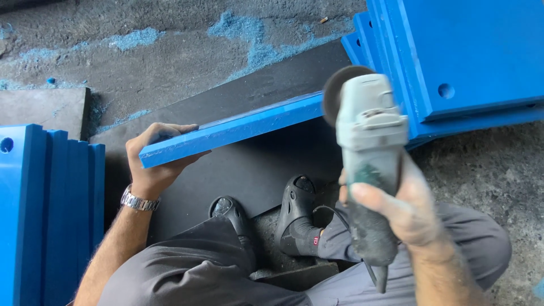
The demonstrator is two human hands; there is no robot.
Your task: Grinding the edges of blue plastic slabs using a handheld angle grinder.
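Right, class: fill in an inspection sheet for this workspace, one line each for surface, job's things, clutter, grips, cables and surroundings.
Surface: rough concrete floor with a black sheet laid on it.
Job's things: blue plastic board held on edge; grey angle grinder, disc near the board's far end.
Clutter: blue dust scattered on the floor.
Grips: left hand grips the board's near end; right hand grips the grinder body.
Cables: black grinder cord by the knee.
Surroundings: blue board stacks at left and upper right; black shoes.
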